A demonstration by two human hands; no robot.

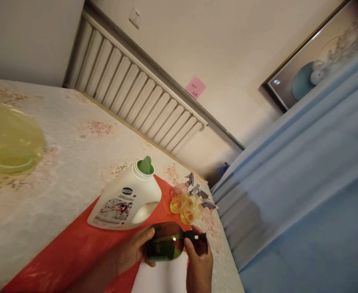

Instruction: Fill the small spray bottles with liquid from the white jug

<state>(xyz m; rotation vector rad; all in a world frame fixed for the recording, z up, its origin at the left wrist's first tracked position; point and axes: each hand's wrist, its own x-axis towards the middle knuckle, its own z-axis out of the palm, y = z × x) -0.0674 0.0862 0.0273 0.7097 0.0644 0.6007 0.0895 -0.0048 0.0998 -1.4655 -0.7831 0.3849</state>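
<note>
A dark tinted bottle [163, 244] with liquid inside lies nearly sideways between my two hands, above the red sheet. My left hand [137, 248] wraps round its base end. At the neck, my right hand [198, 262] has its fingers closed on the black top [197, 238], which looks like a pump or spray head; my fingers partly cover it. Just beyond stands a large white detergent jug [122, 201], uncapped, showing a green pouring spout [146, 166] in its mouth.
Several small clear spray bottles [191, 203] with grey triggers, some holding yellow liquid, stand past my right hand. Under everything are a red sheet [53, 256], white paper [160, 278] and a floral tablecloth [65, 175]. A yellow translucent basin [14, 138] is at left; a blue curtain [288, 183] hangs right.
</note>
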